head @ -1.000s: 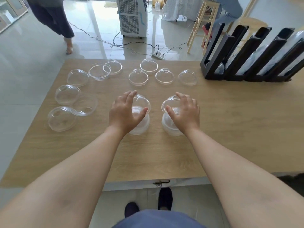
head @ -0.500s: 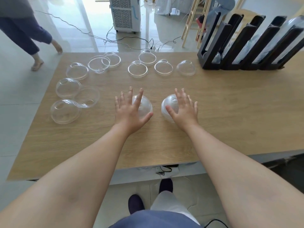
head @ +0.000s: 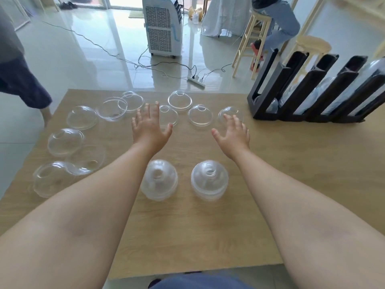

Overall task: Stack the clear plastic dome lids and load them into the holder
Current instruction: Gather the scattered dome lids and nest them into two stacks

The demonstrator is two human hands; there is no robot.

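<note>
Two short stacks of clear dome lids stand on the wooden table [head: 291, 163]: a left stack [head: 159, 182] and a right stack [head: 209, 182], between my forearms. My left hand [head: 149, 127] hovers open beyond them, fingers spread, just short of a single lid [head: 169, 115]. My right hand [head: 233, 133] is open too, its fingertips near the far-right single lid [head: 230, 114]. More single lids lie in the back row [head: 179, 100] [head: 200, 115] and in a loose cluster at the left [head: 64, 140]. The black slotted holder [head: 312, 94] stands at the back right with lid stacks in its slots.
A white floor fan unit [head: 163, 26], cables and a power strip [head: 196, 81] lie on the floor past the table's far edge. One person stands at the left [head: 16, 76]; another sits on a wooden stool [head: 260, 32] behind the holder.
Both hands have let go of the two lid stacks and moved forward toward the back row of single lids, fingers spread. The stacks stay standing nearer to me.
</note>
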